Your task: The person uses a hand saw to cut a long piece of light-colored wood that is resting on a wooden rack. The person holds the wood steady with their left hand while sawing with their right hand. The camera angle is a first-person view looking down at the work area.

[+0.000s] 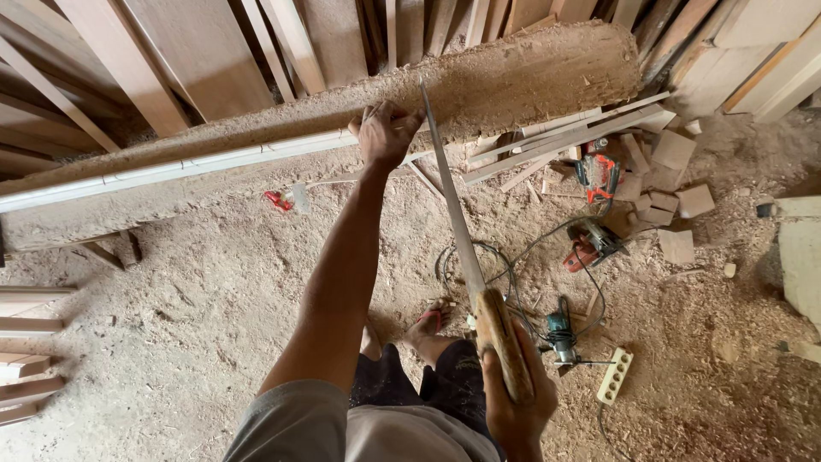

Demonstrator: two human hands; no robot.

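My left hand [385, 133] reaches far forward and rests on a long pale wooden strip [188, 167] that lies across a sawdust-covered surface. My right hand [516, 393] grips the wooden handle of a hand saw [457, 231], whose long narrow blade points up and away, its tip near my left hand. My feet show below, on a sawdust floor.
Planks [197, 51] lean against the back wall. Thin wood strips [564, 133] and offcut blocks [676, 171] lie at the right. Red power tools [594, 210], a teal drill [560, 334], tangled cables and a white power strip [616, 375] sit on the floor. Boards [26, 359] stack at the left edge.
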